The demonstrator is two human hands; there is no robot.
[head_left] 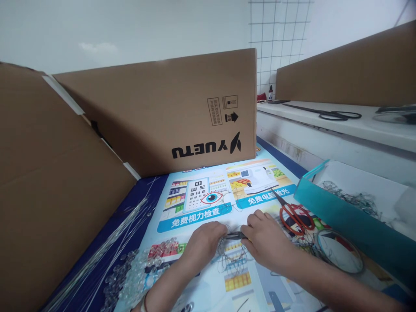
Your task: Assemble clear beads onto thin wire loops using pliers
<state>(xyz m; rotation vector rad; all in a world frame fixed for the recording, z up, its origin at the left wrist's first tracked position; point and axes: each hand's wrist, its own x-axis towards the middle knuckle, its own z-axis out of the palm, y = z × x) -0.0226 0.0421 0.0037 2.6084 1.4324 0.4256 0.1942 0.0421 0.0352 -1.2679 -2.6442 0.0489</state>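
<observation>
1. Head view, the central relation: the dark pliers (234, 235) lie level between the two hands, long axis running left to right, bridging the gap between the fingertips. Both hands reach them, one at each end, so neither is plainly nearer.
2. Head view, hands: the right hand (266, 237) has its fingers curled round the right end of the pliers. The left hand (208, 240) has thumb and fingers pressed together at the other end, seemingly pinching the wire tangle (231, 258); whether it also grips the metal, I cannot tell.
3. Head view, wire: the tangle hangs on the near side of the pliers, between the forearms, its loose loops spreading over the printed sheet (191, 232) on the worktop (155, 190).
4. Head view, right edge: the red-handled scissors (297, 219) lie just beyond the right hand, tips toward far left. The clear ring (339, 251) is right of the right wrist, and the teal box (351, 234) walls off that side.
5. Head view, left edge: clear beads (133, 273) lie beside the left forearm, with long thin strands (107, 249) farther left.
6. Head view, room: the widest flat stretch runs far from the hands to the upright cardboard (156, 117).
</observation>
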